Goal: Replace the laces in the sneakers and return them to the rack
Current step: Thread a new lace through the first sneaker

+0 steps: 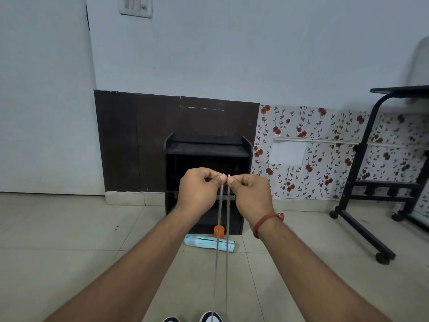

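Both arms reach out in front of the person. The left hand [200,187] pinches one end of a gray lace [218,228] between thumb and finger. The right hand [249,190] pinches the other end the same way. The two hands are held up close together, with their thumbs almost touching. The two small lace tips stick up side by side above the fingers.

From the hands, the lace hangs down in two thin lines that run next to each other. They go all the way down to the bottom edge of the view. There, the toes of two sneakers [211,317] peek in. They are black and white. One line of the lace ends at the right sneaker.

A red thread band [267,221] sits on the right wrist.

Behind the hands stands a small black rack [208,148] against the wall. On the floor [69,240] just in front of the rack, a light blue spray can [206,242] lies on its side. An orange cap [219,231] stands just behind the can. Off to the right is a black table [371,194] on wheels.
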